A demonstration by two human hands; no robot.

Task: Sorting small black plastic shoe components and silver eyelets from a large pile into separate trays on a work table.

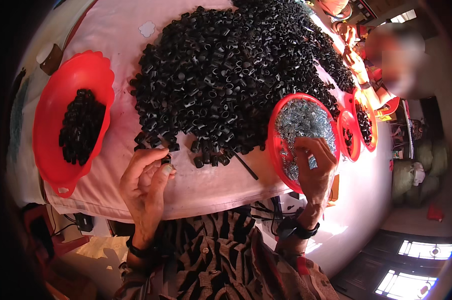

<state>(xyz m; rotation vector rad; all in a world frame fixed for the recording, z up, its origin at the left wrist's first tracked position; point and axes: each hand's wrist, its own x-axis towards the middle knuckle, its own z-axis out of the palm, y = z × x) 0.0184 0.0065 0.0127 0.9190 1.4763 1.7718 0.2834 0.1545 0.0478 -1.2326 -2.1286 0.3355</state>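
My left hand [145, 189] is closed in a pinch at the near edge of the table. Between its thumb and forefinger is a small black ring-shaped plastic part [166, 159], partly covered by the fingers. Over a red bowl [272, 137] of small shiny silver metal pieces [303, 116], my right hand [315, 171] has its fingers drawn together. Whatever those fingertips hold is hidden by the hand. Just beyond my left hand spreads a large heap of similar black plastic parts [211, 80], with a few loose ones at its near edge.
A scalloped red tray [48, 115] with black parts in it stands on the left. A thin black stick [246, 166] lies at the heap's near edge. Smaller red bowls [355, 150] sit at the right, near another person's hands [356, 62]. Pink cloth [121, 30] covers the table.
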